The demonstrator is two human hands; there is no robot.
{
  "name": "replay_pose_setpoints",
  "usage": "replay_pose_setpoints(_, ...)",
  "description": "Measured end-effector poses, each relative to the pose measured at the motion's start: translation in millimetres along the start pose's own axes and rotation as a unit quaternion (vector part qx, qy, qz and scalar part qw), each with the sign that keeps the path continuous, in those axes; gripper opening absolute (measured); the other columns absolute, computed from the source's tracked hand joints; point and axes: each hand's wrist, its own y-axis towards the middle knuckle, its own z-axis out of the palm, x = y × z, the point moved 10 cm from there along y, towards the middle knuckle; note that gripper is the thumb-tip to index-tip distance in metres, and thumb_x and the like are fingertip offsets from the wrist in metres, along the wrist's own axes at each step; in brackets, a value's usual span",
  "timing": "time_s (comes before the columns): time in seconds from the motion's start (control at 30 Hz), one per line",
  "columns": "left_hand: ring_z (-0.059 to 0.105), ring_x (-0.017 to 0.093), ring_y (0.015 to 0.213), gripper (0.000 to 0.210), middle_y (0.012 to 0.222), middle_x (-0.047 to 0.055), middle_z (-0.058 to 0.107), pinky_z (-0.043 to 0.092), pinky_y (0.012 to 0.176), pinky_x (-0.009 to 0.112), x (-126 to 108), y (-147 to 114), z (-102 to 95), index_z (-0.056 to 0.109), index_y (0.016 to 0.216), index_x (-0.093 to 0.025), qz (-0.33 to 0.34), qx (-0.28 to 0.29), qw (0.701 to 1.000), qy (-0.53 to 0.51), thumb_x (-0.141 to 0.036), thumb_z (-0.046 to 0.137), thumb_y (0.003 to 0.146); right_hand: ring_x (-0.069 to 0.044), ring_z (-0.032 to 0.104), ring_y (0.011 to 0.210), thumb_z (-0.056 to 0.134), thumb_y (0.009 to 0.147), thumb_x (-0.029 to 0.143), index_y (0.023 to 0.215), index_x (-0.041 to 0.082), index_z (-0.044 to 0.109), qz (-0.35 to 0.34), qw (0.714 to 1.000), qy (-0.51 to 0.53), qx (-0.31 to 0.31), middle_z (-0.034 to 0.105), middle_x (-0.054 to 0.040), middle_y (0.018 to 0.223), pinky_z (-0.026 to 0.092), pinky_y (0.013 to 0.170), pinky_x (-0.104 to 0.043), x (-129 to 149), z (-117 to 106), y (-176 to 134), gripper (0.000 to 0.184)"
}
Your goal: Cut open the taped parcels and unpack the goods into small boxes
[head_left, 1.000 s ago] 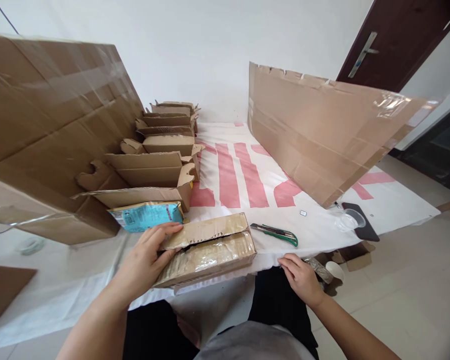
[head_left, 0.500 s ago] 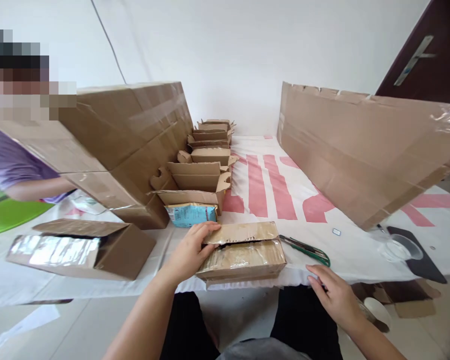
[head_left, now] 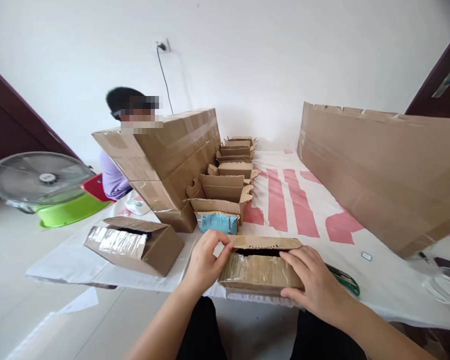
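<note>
A taped cardboard box [head_left: 262,270] sits at the table's front edge, with a dark gap between its top flaps. My left hand [head_left: 206,262] is closed at the left end, thumb and forefinger pinching by the rear flap. Around the right end, my right hand [head_left: 313,280] grips the box, fingers over the top and thumb low on the front. Partly behind that hand lies a green-handled box cutter [head_left: 345,281]. A blue printed packet [head_left: 218,223] stands just beyond the box.
To the left is another partly open cardboard box [head_left: 138,245]. Several open boxes [head_left: 223,187] line up beside a tall cardboard wall [head_left: 172,160]; a cardboard panel [head_left: 375,170] stands right. A person [head_left: 114,170] is behind the wall. A plastic bowl [head_left: 444,287] sits far right.
The view has turned left, bringing a fan into sight. My right hand has moved from beside the box cutter onto the box's right end. The gap between the flaps looks wider.
</note>
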Motion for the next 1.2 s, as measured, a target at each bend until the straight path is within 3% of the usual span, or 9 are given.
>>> replay_pose_setpoints(0.1, 0.062, 0.021, 0.094, 0.016, 0.093, 0.006, 0.069, 0.051, 0.084, 0.035, -26, -7, 0.3, 0.063, 0.088, -0.021, 0.062, 0.064, 0.996, -0.009, -0.022, 0.049, 0.095, -0.029, 0.064, 0.091, 0.062, 0.086, 0.020, 0.116, 0.023, 0.058, -0.024, 0.999, 0.009, -0.045, 0.068, -0.0090, 0.095, 0.052, 0.089, -0.053, 18, -16, -5, 0.030)
replay_pose_setpoints(0.2, 0.062, 0.021, 0.093, 0.018, 0.097, 0.008, 0.069, 0.051, 0.083, 0.036, -40, -13, -7.0, 0.065, 0.091, -0.021, 0.078, 0.066, 0.995, -0.015, -0.020, 0.048, 0.095, -0.023, 0.063, 0.081, 0.050, 0.086, 0.006, 0.095, 0.026, 0.059, -0.070, 0.997, 0.036, -0.018, 0.067, -0.0047, 0.084, 0.055, 0.083, -0.045, 42, -16, -10, 0.024)
replay_pose_setpoints(0.33, 0.063, 0.019, 0.085, 0.011, 0.092, 0.005, 0.069, 0.052, 0.073, 0.030, -49, -32, 18.8, 0.065, 0.098, -0.022, 0.069, 0.224, 0.972, -0.035, -0.023, 0.057, 0.091, -0.027, 0.063, 0.087, 0.063, 0.085, 0.025, 0.082, 0.025, 0.061, -0.098, 0.992, 0.043, 0.066, 0.068, -0.0072, 0.088, 0.057, 0.079, -0.044, 59, -5, -19, 0.004)
replay_pose_setpoints(0.4, 0.063, 0.020, 0.086, 0.010, 0.091, 0.003, 0.068, 0.052, 0.073, 0.030, -52, -41, 31.4, 0.065, 0.096, -0.022, 0.072, 0.279, 0.958, 0.000, -0.022, 0.059, 0.089, -0.027, 0.062, 0.090, 0.067, 0.084, 0.032, 0.083, 0.024, 0.061, -0.093, 0.991, 0.054, 0.083, 0.068, -0.0080, 0.093, 0.057, 0.079, -0.043, 58, -5, -20, 0.010)
replay_pose_setpoints(0.57, 0.063, 0.021, 0.079, 0.018, 0.085, 0.005, 0.068, 0.049, 0.075, 0.034, -66, -34, 58.3, 0.065, 0.093, -0.019, 0.134, 0.292, 0.940, 0.115, -0.018, 0.047, 0.094, -0.024, 0.063, 0.092, 0.051, 0.095, 0.029, 0.104, 0.020, 0.064, -0.078, 0.991, 0.052, 0.097, 0.069, -0.0107, 0.102, 0.053, 0.082, -0.040, 40, -3, 6, 0.018)
replay_pose_setpoints(0.73, 0.065, 0.023, 0.079, 0.025, 0.077, 0.005, 0.070, 0.042, 0.094, 0.046, -65, -25, 85.4, 0.066, 0.083, -0.018, 0.183, 0.330, 0.910, 0.174, -0.033, 0.050, 0.095, -0.027, 0.065, 0.091, 0.059, 0.092, 0.039, 0.081, 0.020, 0.072, -0.072, 0.975, -0.026, 0.207, 0.073, -0.0069, 0.081, 0.049, 0.091, -0.048, 21, 39, 28, 0.026)
replay_pose_setpoints(0.97, 0.053, 0.036, 0.122, 0.050, 0.114, 0.018, 0.069, 0.022, 0.113, 0.056, -60, -25, 64.2, 0.073, 0.094, -0.012, 0.241, 0.269, 0.890, 0.279, -0.058, 0.055, 0.088, -0.027, 0.060, 0.082, 0.067, 0.083, 0.053, 0.064, 0.023, 0.072, -0.139, 0.969, -0.127, 0.158, 0.066, -0.0048, 0.060, 0.034, 0.106, -0.063, 22, 17, 41, 0.036)
replay_pose_setpoints(1.1, 0.049, 0.042, 0.128, 0.059, 0.128, 0.022, 0.064, 0.024, 0.112, 0.059, -36, -18, 42.2, 0.071, 0.113, -0.011, 0.172, 0.253, 0.889, 0.340, -0.061, 0.056, 0.086, -0.028, 0.059, 0.081, 0.072, 0.079, 0.043, 0.065, 0.023, 0.070, -0.092, 0.977, -0.135, 0.137, 0.065, -0.0072, 0.070, 0.046, 0.090, -0.055, 7, -14, 46, 0.024)
replay_pose_setpoints(1.2, 0.052, 0.042, 0.127, 0.083, 0.134, 0.025, 0.059, 0.030, 0.109, 0.060, -16, -22, 40.0, 0.061, 0.130, -0.012, 0.139, 0.300, 0.886, 0.325, -0.076, 0.052, 0.078, -0.029, 0.063, 0.077, 0.078, 0.071, 0.038, 0.076, 0.023, 0.071, -0.053, 0.971, -0.146, 0.182, 0.070, -0.0097, 0.083, 0.052, 0.072, -0.046, -13, -16, 36, 0.018)
